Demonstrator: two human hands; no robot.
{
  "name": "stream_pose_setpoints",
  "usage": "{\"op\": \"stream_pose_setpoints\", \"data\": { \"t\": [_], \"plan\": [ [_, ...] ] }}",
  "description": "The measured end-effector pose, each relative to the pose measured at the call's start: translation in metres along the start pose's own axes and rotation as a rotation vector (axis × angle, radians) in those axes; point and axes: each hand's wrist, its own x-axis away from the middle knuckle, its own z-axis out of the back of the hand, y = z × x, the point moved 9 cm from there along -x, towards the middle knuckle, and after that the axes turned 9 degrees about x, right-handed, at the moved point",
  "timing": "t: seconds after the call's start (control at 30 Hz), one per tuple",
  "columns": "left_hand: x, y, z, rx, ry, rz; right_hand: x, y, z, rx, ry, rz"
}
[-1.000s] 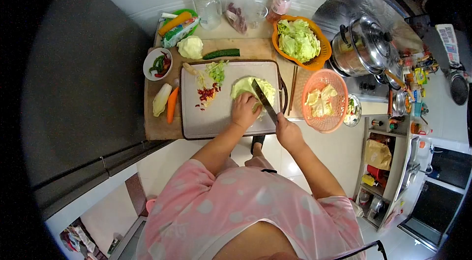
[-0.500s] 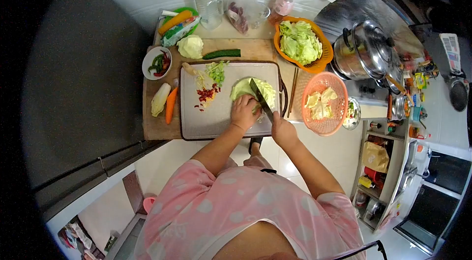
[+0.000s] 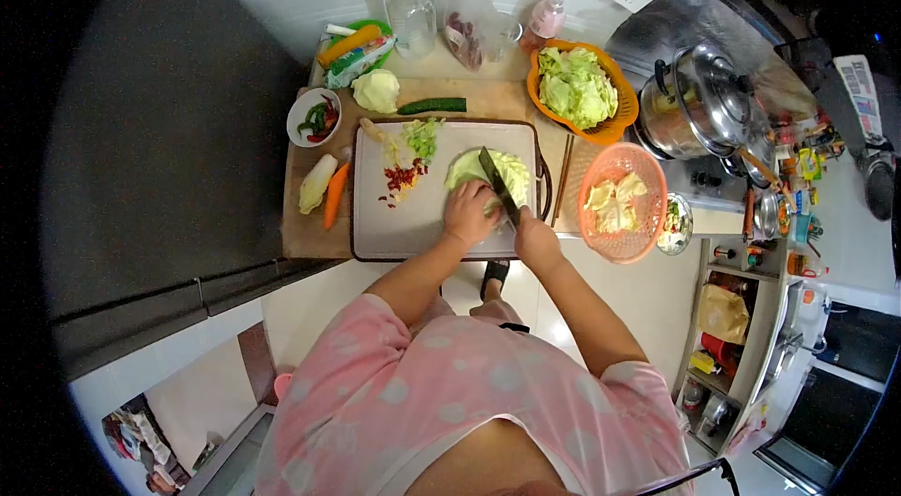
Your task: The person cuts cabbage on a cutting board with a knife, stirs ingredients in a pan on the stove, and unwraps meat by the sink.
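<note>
Left hand [image 3: 471,209] on the cabbage [image 3: 464,169], centre of frame, fingers bent over its lower part, gripping it against the cutting board [image 3: 408,235]. Right hand [image 3: 538,242] just to the right and lower, fingers closed round the handle of the knife [image 3: 501,183]. Blade slants up and left across the cabbage, tip toward the top of frame; too small to tell how deep the edge sits in the leaves.

Same board, left half: chopped red pieces [image 3: 402,181], chopped greens [image 3: 424,137] above them. Carrot [image 3: 335,197] and pale elongated vegetable [image 3: 317,184] side by side left of the board. White bowl [image 3: 297,107] with red and green peppers [image 3: 322,120], farther up left. Cucumber [image 3: 432,106] lies just above the board, pale round vegetable [image 3: 375,91] near its left end.

Right of the board: chopsticks [image 3: 564,179], then pink basket [image 3: 621,253] holding pale leaves [image 3: 616,203]. Orange basket [image 3: 536,88] of green leaves [image 3: 577,85] sits above that, upper right of centre. Lidded steel pot [image 3: 678,125] at upper right, near the orange basket. Glass pitcher [image 3: 413,19] top centre-left, by the wall.
</note>
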Motion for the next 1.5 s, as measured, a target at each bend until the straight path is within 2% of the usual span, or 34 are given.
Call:
{"op": "stream_pose_setpoints", "data": {
  "t": [0.2, 0.4, 0.57, 0.67, 0.77, 1.0, 1.17, 1.3, 1.4, 1.5],
  "plan": [
    [0.002, -0.002, 0.001, 0.022, -0.05, -0.04, 0.005, -0.008, 0.005, -0.032, -0.002, -0.036],
    [0.011, -0.008, -0.002, 0.057, -0.053, -0.076, 0.006, -0.006, 0.001, -0.052, 0.058, 0.047],
    [0.011, -0.016, -0.008, 0.106, -0.043, -0.13, 0.006, 0.018, -0.007, -0.052, 0.082, 0.026],
    [0.012, -0.017, -0.008, 0.122, -0.022, -0.131, 0.022, 0.015, 0.013, -0.149, 0.111, -0.017],
    [0.013, -0.015, -0.005, 0.13, -0.023, -0.126, 0.012, 0.009, 0.023, -0.096, 0.246, 0.028],
    [0.011, -0.006, 0.004, 0.015, -0.075, -0.067, -0.043, -0.025, 0.024, 0.063, 0.127, 0.11],
    [0.012, -0.014, -0.001, 0.034, -0.066, -0.08, -0.053, -0.032, 0.024, 0.047, 0.13, 0.12],
    [0.011, -0.013, 0.002, 0.002, -0.107, -0.056, -0.06, -0.036, 0.006, 0.104, -0.025, 0.069],
    [0.014, -0.02, -0.006, 0.014, -0.185, -0.036, -0.058, -0.038, 0.003, 0.081, 0.01, 0.046],
    [0.025, -0.026, -0.012, 0.045, -0.249, -0.046, -0.059, -0.039, 0.011, 0.058, 0.089, 0.111]
  ]
}}
